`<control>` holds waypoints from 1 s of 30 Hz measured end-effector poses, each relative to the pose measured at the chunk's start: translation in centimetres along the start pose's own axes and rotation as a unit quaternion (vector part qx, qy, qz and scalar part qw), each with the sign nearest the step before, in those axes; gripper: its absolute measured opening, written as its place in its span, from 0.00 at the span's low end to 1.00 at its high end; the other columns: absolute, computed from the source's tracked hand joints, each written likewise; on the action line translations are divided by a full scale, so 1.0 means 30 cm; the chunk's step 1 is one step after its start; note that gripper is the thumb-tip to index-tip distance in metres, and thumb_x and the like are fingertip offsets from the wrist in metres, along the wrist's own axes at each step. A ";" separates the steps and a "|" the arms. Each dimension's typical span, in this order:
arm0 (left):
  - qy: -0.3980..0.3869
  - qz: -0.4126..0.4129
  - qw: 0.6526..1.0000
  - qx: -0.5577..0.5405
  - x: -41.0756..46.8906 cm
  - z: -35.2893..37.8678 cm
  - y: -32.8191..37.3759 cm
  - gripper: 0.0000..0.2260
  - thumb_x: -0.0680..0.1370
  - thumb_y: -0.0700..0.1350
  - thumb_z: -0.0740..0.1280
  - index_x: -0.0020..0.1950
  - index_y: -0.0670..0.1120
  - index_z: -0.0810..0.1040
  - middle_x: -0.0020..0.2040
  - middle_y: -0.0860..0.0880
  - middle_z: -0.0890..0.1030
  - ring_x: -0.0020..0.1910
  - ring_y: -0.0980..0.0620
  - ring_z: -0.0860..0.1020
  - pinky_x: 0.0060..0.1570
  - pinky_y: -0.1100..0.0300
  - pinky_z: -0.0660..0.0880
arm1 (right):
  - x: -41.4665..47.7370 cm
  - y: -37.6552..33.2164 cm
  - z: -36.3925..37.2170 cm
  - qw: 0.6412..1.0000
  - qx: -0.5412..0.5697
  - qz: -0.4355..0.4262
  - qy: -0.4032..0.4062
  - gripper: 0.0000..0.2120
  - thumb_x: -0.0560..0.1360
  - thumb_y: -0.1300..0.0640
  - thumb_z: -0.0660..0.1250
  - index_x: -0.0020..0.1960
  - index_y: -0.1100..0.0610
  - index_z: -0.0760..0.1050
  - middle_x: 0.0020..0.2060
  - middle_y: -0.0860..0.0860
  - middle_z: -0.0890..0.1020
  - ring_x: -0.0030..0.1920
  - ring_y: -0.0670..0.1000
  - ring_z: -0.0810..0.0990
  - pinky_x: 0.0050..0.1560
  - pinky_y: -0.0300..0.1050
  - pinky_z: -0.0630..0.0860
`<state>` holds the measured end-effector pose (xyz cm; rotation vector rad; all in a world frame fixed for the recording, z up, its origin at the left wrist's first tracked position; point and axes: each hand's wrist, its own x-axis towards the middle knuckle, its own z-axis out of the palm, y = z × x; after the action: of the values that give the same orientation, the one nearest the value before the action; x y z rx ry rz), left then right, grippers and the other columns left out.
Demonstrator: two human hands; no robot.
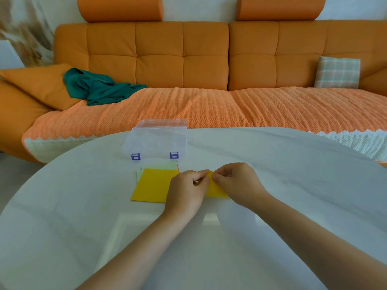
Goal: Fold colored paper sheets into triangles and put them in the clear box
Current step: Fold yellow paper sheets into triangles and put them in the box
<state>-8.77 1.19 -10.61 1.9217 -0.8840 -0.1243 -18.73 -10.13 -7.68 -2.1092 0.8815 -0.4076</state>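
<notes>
L hand [186,191] and R hand [236,183] meet over the bench [293,195]. Fingers [200,175] of both are curled, pinching the top edge of a yellow sheet [216,190]. The sheet's lower part lies flat below the fingers, partly hidden by both hands. Stack of sheets [152,186] (yellow-orange top, pale green under) lies just left of the L fingers, its right edge covered by the L hand. Clear box [157,139] w/ purple latches [135,156] stands beyond the fingers, near the stack. Orange sofa [205,59] w/ green cloth [98,88] sits behind.
</notes>
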 end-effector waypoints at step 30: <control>-0.215 0.189 0.936 0.206 -0.002 -0.096 -0.005 0.13 0.80 0.49 0.62 0.59 0.53 0.83 0.57 0.58 0.79 0.57 0.58 0.70 0.58 0.60 0.72 | 0.007 0.037 0.011 0.889 -0.402 -0.218 -0.021 0.13 0.82 0.49 0.58 0.54 0.42 0.82 0.50 0.44 0.79 0.49 0.49 0.76 0.54 0.48 0.69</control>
<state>-7.47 3.38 -9.26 2.0975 -1.6689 -0.1390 -18.89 -10.58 -8.75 -3.0966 0.5813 -0.2298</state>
